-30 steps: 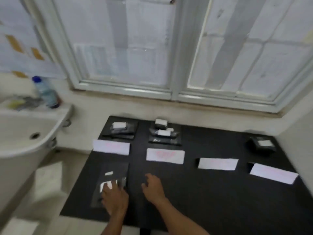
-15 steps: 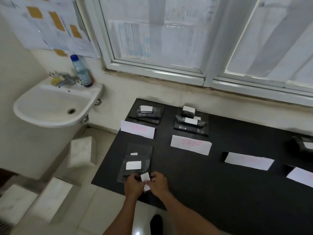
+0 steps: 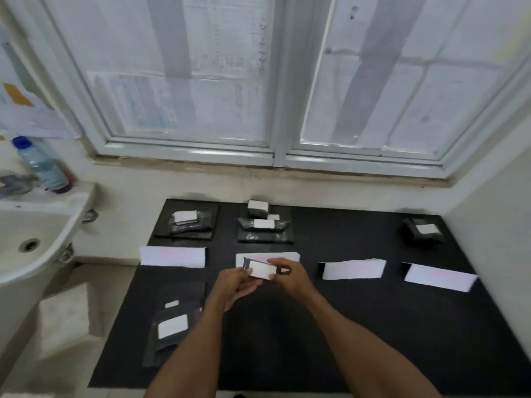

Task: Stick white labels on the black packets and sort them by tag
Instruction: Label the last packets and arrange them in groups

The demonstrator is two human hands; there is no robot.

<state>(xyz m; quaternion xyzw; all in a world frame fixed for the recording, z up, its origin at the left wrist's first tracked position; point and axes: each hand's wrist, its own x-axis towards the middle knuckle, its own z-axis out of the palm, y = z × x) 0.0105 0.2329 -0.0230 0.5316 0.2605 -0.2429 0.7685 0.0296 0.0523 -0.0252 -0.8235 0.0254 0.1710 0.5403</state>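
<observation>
Both hands hold one small black packet with a white label (image 3: 261,270) above the black table (image 3: 373,326), in front of the second white tag card (image 3: 287,256). My left hand (image 3: 234,287) grips its left end and my right hand (image 3: 290,275) pinches its right end. A pile of black packets (image 3: 169,331) with a white label on top lies at the near left. Sorted labelled packets lie behind the first tag card (image 3: 173,256) as a stack (image 3: 188,224), behind the second as another stack (image 3: 263,225), and at the far right as a single packet (image 3: 423,232).
Two more white tag cards (image 3: 352,269) (image 3: 439,277) lie in the row to the right. A white sink (image 3: 31,242) with a plastic bottle (image 3: 41,165) stands left of the table. White blocks (image 3: 64,320) sit on the floor. A window is behind.
Both hands have lifted from the near left edge toward the table's middle, now holding a labelled packet between them. The camera view has swung right.
</observation>
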